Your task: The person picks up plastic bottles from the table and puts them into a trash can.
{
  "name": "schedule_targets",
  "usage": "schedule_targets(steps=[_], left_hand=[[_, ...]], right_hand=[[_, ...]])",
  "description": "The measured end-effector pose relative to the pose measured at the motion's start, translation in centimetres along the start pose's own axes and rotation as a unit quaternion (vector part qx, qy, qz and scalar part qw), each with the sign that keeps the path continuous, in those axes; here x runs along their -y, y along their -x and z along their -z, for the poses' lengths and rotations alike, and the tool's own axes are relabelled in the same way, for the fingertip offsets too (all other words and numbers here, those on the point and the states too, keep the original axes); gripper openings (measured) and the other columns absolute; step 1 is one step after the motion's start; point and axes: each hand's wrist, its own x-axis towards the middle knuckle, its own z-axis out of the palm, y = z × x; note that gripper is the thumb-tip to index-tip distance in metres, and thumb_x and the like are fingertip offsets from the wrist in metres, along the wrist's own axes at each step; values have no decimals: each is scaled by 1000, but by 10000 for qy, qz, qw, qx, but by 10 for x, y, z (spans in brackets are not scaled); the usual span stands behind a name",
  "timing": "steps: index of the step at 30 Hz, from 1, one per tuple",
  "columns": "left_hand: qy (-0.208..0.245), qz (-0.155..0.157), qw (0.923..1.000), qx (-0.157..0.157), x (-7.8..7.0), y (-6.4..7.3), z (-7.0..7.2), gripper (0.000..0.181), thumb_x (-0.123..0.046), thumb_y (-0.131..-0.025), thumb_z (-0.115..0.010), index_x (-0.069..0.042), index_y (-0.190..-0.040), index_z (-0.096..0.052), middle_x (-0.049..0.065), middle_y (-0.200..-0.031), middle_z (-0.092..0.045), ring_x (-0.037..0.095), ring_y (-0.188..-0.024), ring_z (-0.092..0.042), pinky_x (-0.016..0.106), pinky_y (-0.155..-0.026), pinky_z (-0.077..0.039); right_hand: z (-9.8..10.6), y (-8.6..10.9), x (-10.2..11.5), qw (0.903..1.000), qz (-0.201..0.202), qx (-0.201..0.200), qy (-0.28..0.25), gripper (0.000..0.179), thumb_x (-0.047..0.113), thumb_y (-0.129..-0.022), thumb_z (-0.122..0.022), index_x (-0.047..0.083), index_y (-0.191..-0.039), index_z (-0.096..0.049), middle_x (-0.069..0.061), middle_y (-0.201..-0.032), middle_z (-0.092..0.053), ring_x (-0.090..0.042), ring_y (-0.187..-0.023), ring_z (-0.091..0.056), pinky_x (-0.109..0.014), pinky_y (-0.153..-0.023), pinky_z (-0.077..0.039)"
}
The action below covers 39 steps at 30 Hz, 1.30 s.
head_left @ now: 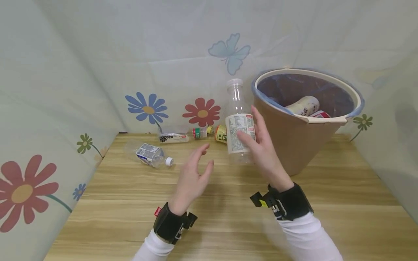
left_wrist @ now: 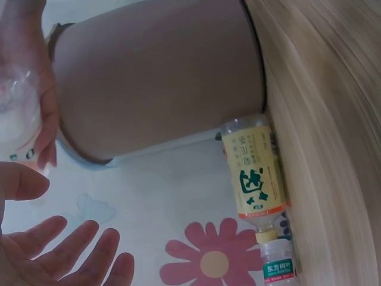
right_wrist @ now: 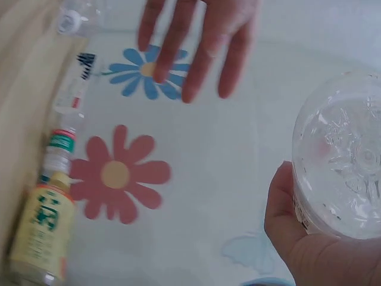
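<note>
My right hand point(head_left: 266, 152) grips a clear plastic bottle point(head_left: 240, 134) with a white cap and a printed label, holding it upright above the table beside the bin. In the right wrist view the bottle's round base point(right_wrist: 351, 161) faces the camera. To its left, my left hand point(head_left: 192, 177) hovers over the table with fingers spread and nothing in them; the left wrist view shows those loose fingers point(left_wrist: 89, 256) too. A clear bottle with a white cap point(head_left: 150, 155) lies on the table, left of my left hand.
A tall brown bin point(head_left: 287, 145) with a blue liner stands at the right, with discarded containers point(head_left: 303, 105) inside. Along the back wall lie a white-labelled bottle point(head_left: 174, 137), a green-and-red-labelled bottle point(head_left: 199, 133) and a yellow-labelled bottle point(left_wrist: 255, 173). Flower-printed sheeting point(head_left: 183, 72) surrounds the wooden table point(head_left: 130, 214).
</note>
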Motion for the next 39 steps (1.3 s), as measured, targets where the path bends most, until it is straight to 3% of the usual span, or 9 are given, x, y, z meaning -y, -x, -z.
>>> schedule_targets(steps=[8, 12, 19, 24, 27, 29, 34, 37, 39], left_hand=[[43, -136, 9999, 43, -5, -1, -2, 49, -16, -92, -56, -13, -139, -44, 4, -135, -51, 17, -117, -50, 39, -98, -43], [35, -183, 9998, -28, -4, 0, -1, 50, -14, -91, -57, -13, -139, -45, 5, -135, -52, 19, -116, -51, 40, -98, -44], [3, -296, 9996, 28, -5, 0, -2, 49, -17, -92, -55, -12, -139, -44, 5, -136, -50, 17, -117, -50, 38, -99, -43], [-23, -319, 9995, 43, -6, 0, -3, 48, -15, -92, -56, -11, -139, -45, 5, -135, -51, 18, -116, -50, 38, -98, -43], [-41, -326, 9994, 49, -5, 0, -3, 49, -15, -91, -57, -11, -139, -45, 5, -135, -51, 17, -116, -50, 38, -98, -43], [-50, -322, 9995, 57, -5, 1, -3, 50, -15, -91, -57, -12, -139, -45, 4, -135, -51, 17, -116, -50, 38, -98, -43], [-66, -313, 9995, 68, -4, 1, -3, 50, -16, -91, -56, -12, -140, -44, 5, -136, -51, 18, -116, -50, 38, -99, -43], [-91, -275, 9996, 74, -4, 1, -3, 50, -16, -91, -56, -12, -140, -44, 5, -136, -50, 18, -117, -50, 38, -99, -43], [-112, -264, 9996, 70, -3, 0, -3, 50, -16, -91, -56, -13, -140, -44, 5, -136, -50, 17, -117, -49, 38, -99, -43]], right_hand=[[22, -20, 56, 9914, 775, -618, -855, 68, 10, -98, -47, 25, -151, -8, -16, -138, -37, -22, -114, -52, -26, -82, -53], [44, -30, 75, 9832, 1096, -1259, -734, 71, 9, -95, -52, 26, -150, -10, -16, -137, -38, -26, -119, -49, -26, -84, -52], [84, -45, 85, 9593, 1205, -2393, 890, 80, 9, -89, -57, 31, -150, -8, -9, -131, -38, -19, -103, -52, -24, -80, -49], [99, -50, 83, 9064, 723, -3122, 2752, 82, 17, -88, -56, 29, -150, -4, 0, -138, -26, -8, -93, -45, -24, -77, -42], [108, -52, 76, 8808, 465, -3309, 3354, 84, 20, -86, -56, 28, -149, -1, 0, -141, -21, -10, -96, -40, -26, -83, -39], [112, -52, 72, 8733, 309, -3346, 3527, 86, 21, -85, -56, 29, -149, 2, -2, -140, -19, -14, -100, -37, -29, -87, -37], [115, -51, 71, 8694, -71, -3190, 3773, 82, 26, -86, -53, 32, -147, 3, -4, -147, 1, -27, -128, -17, -45, -108, -22], [115, -50, 71, 8651, -222, -3078, 3953, 75, 29, -87, -50, 31, -145, -3, -2, -149, 12, -28, -134, 0, -55, -110, -10], [115, -50, 71, 8634, -319, -2975, 4062, 72, 27, -86, -48, 29, -146, -7, -3, -149, 9, -27, -133, 0, -56, -109, -9]])
